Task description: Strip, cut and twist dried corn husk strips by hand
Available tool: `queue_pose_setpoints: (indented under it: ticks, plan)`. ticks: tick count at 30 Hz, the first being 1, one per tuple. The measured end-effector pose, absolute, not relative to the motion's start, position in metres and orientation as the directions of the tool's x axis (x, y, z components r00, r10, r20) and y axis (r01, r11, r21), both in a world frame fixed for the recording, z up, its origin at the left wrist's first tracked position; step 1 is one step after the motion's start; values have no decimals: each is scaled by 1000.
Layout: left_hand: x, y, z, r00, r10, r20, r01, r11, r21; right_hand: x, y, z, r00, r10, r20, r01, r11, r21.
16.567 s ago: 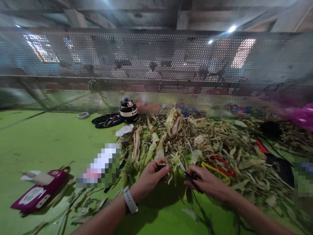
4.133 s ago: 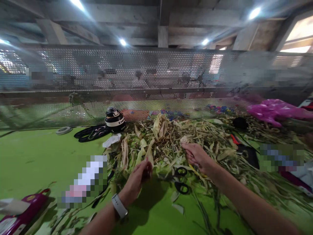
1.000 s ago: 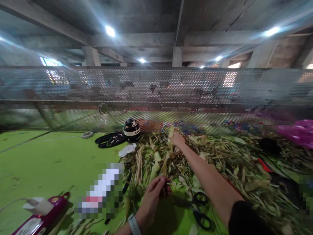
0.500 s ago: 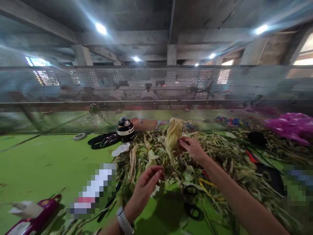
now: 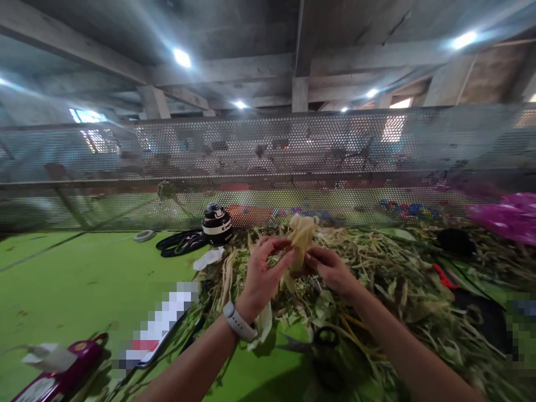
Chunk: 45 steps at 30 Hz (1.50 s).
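Between my two hands, above the pile, is a pale yellow bundle of corn husk [image 5: 302,231]. My left hand [image 5: 268,271] pinches it from the left, thumb and fingers closed on its edge. From the right, my right hand [image 5: 330,268] grips its lower side with fingertips and thumb. A heap of dried corn husks [image 5: 377,273] lies beneath and behind both hands. Below them on the green tabletop [image 5: 268,374] rest scissors [image 5: 325,338] with black handles, their blades pointing left. A white watch band circles my left wrist.
A black-and-white round container [image 5: 216,224] stands behind the heap, near a flat black item [image 5: 182,241] and a roll of tape [image 5: 144,235]. A purple power strip [image 5: 62,371] lies front left. Magenta plastic [image 5: 506,220] sits at the right. A perforated metal screen [image 5: 293,145] spans the back.
My left hand has moved up and forward and now grips the corn husk bundle. My right hand keeps its hold, and the bundle sits slightly lower. The view has shifted a little.
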<state>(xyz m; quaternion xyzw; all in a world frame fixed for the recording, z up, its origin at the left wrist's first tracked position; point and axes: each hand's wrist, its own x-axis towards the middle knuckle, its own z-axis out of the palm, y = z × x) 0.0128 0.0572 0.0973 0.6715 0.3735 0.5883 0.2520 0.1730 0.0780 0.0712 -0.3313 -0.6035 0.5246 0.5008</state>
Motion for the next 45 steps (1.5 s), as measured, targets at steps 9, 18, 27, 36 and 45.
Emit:
queue_pose_setpoints:
  ticks: [9,18,27,36,45]
  plan:
    - [20,75,88,-14,685,729,291,-695,658,174,88,60,-123,967,224,-83,215,-973]
    - [30,73,81,72,792,607,165,-609,776,180,90,65,-49,984,172,-43,170,-984]
    - [24,85,76,44,694,719,319,-691,648,180,89,68,11,992,123,-7,123,-992]
    - [21,51,65,489,640,593,122,-724,679,187,95,71,85,994,76,22,74,-997]
    - [20,68,47,648,369,667,144,-919,368,189,99,58,-46,995,94,78,97,-992]
